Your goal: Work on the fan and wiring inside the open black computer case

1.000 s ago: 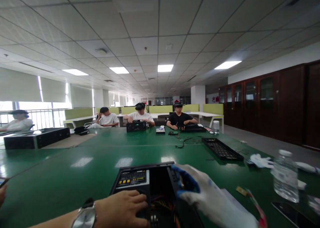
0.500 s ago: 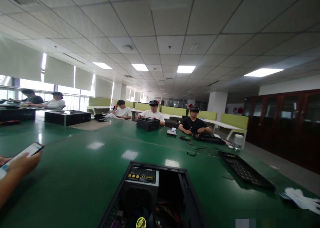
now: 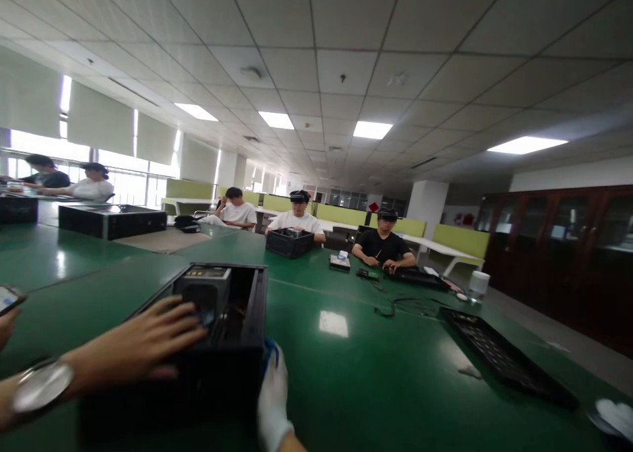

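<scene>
Computer case (image 3: 232, 346): open black case, lower left of the frame, sitting on the green table (image 3: 386, 373), open top facing up.
Inside the case: a grey power supply (image 3: 202, 290) at the far end, with wires beside it, too blurred to sort out.
Left hand (image 3: 131, 346): bare, coming in from the left edge, lying flat on the case's left rim; fingers spread, tips reaching over the opening just short of the power supply.
Wristwatch (image 3: 42, 386): on the left wrist, bottom left, face catching the light.
Right hand (image 3: 271, 399): in a white glove with blue trim, bottom centre, against the near right corner of the case; it looks to be gripping that edge, but blur hides the fingers, so I cannot tell how they're set.
Phone (image 3: 7, 299): far left edge, held by another person's hand (image 3: 6, 323).
Black tray (image 3: 499, 356): right of centre, lying flat, well apart from the case.
Across the table: three seated people at the far end, one with a black crate (image 3: 289, 243) in front.
White glove (image 3: 613, 416): lower right corner, lying loose.
</scene>
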`<action>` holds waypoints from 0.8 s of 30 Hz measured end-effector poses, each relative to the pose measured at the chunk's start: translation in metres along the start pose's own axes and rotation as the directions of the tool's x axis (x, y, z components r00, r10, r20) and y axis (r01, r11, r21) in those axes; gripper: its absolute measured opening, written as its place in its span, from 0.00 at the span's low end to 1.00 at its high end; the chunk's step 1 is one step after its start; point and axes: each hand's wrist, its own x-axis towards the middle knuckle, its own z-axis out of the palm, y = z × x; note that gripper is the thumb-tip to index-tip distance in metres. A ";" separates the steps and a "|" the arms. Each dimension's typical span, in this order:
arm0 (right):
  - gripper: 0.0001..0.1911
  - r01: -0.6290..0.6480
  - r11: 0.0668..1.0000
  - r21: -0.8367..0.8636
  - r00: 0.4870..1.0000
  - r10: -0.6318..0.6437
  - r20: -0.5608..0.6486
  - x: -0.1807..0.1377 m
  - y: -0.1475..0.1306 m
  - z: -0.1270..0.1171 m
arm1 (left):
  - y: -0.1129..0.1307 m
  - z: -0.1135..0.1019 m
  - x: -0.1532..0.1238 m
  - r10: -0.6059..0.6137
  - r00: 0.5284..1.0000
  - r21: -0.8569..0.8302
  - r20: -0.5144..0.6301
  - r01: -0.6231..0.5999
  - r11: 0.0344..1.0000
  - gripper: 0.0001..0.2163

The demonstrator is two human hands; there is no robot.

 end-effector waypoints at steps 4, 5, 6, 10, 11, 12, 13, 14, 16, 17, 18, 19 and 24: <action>0.26 -0.071 0.997 0.025 0.990 0.073 -0.116 0.041 0.018 -0.024 | 0.001 0.050 0.096 -0.296 0.932 0.117 -0.210 0.325 0.938 0.26; 0.25 -0.076 0.997 0.028 0.990 0.079 -0.120 0.036 0.031 -0.033 | 0.010 0.063 0.112 -0.327 0.911 0.110 -0.252 0.362 0.926 0.27; 0.25 -0.064 0.997 0.031 0.991 0.068 -0.113 0.027 0.046 -0.043 | 0.023 0.074 0.122 -0.317 0.912 0.102 -0.260 0.352 0.930 0.27; 0.29 0.055 0.998 0.025 0.992 -0.052 -0.111 -0.016 0.098 -0.089 | 0.085 0.103 0.122 -0.126 0.969 0.080 -0.212 0.146 0.986 0.30; 0.30 0.079 0.997 0.022 0.989 -0.076 -0.126 -0.024 0.107 -0.102 | 0.098 0.105 0.115 -0.077 0.975 0.073 -0.209 0.094 0.993 0.31; 0.30 0.093 0.996 0.019 0.987 -0.089 -0.135 -0.032 0.113 -0.114 | 0.110 0.107 0.107 -0.036 0.976 0.063 -0.215 0.050 0.997 0.31; 0.30 0.094 0.995 0.015 0.986 -0.092 -0.138 -0.040 0.118 -0.126 | 0.119 0.108 0.099 -0.003 0.973 0.049 -0.229 0.014 0.999 0.31; 0.30 0.096 0.995 0.008 0.987 -0.094 -0.128 -0.046 0.121 -0.137 | 0.125 0.108 0.090 0.023 0.969 0.029 -0.246 -0.016 0.999 0.31; 0.30 0.096 0.995 -0.014 0.990 -0.097 -0.098 -0.059 0.123 -0.155 | 0.132 0.110 0.075 0.058 0.959 -0.016 -0.278 -0.065 0.998 0.31; 0.30 0.100 0.995 -0.028 0.991 -0.102 -0.085 -0.065 0.123 -0.162 | 0.133 0.110 0.068 0.072 0.957 -0.037 -0.281 -0.086 0.996 0.32; 0.30 0.107 0.993 -0.040 0.991 -0.109 -0.077 -0.071 0.123 -0.167 | 0.133 0.111 0.063 0.086 0.957 -0.055 -0.278 -0.106 0.993 0.31; 0.30 0.116 0.992 -0.048 0.990 -0.120 -0.078 -0.075 0.123 -0.170 | 0.133 0.110 0.059 0.101 0.958 -0.070 -0.269 -0.124 0.990 0.31; 0.29 0.115 0.993 -0.030 0.988 -0.117 -0.105 -0.087 0.123 -0.171 | 0.140 0.091 0.071 0.152 0.953 -0.134 -0.263 -0.192 0.972 0.22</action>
